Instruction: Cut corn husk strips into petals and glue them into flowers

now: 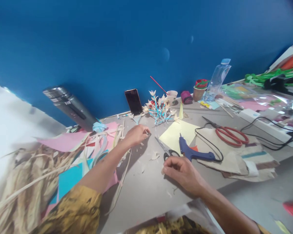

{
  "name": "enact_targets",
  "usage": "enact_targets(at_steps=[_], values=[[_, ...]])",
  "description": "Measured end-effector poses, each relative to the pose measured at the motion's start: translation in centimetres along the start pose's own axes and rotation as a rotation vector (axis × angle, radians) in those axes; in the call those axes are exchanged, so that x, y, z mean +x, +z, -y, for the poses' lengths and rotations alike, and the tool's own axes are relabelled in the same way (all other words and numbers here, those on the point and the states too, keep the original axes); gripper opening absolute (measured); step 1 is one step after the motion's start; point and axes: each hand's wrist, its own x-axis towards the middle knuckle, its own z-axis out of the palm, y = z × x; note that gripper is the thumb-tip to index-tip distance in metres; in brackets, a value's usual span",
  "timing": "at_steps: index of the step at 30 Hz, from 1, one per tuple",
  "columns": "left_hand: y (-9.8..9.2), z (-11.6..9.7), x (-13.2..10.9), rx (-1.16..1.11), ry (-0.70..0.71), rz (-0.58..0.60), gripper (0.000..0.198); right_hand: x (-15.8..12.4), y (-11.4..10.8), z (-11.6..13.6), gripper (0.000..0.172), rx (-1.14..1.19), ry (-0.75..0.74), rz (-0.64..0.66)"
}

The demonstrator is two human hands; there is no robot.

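Observation:
My left hand is over the middle of the table, fingers curled together near small pale scraps; what it holds, if anything, is too small to name. Just behind it stands a cluster of pale flowers on light blue stems. My right hand is nearer the front edge, thumb and fingertips pressed together, with perhaps a tiny pale bit at the tips. Right behind that hand lie black-handled scissors, partly on a pale yellow sheet. A blue glue gun rests to their right.
Red-handled scissors lie on folded cloth at right, near a white power strip and cables. A phone, paper cup and bottle stand along the blue wall. Dried husks and coloured paper fill the left.

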Motion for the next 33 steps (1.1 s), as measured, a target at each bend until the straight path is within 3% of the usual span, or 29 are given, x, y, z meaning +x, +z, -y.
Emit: enact_targets(at_steps=[8, 13, 19, 24, 26, 29, 33], values=[[0.9, 0.6, 1.1, 0.033, 0.027, -0.005, 0.013, -0.1, -0.1, -0.3, 0.017, -0.014, -0.001, 0.025], [1.0, 1.0, 1.3, -0.058, 0.071, 0.025, 0.017, -0.1, 0.0, -0.3, 0.015, -0.045, -0.002, 0.027], [0.8, 0.1, 1.0, -0.235, 0.079, 0.042, 0.003, -0.2, 0.0, -0.3, 0.016, -0.073, -0.013, 0.032], [-0.7, -0.4, -2.1, -0.486, 0.015, 0.032, 0.014, -0.2, 0.0, -0.4, 0.016, -0.058, -0.038, 0.033], [-0.8, -0.6, -3.9, -0.734, -0.081, 0.085, 0.021, -0.1, 0.0, -0.4, 0.017, -0.059, -0.052, 0.025], [-0.1, -1.1, -6.5, -1.048, -0.243, 0.136, 0.03, 0.0, 0.0, -0.2, 0.018, -0.057, -0.065, 0.0], [1.5, -1.7, -8.4, -1.107, -0.227, 0.093, 0.027, 0.1, -0.1, -0.2, 0.022, 0.012, -0.066, -0.041]])
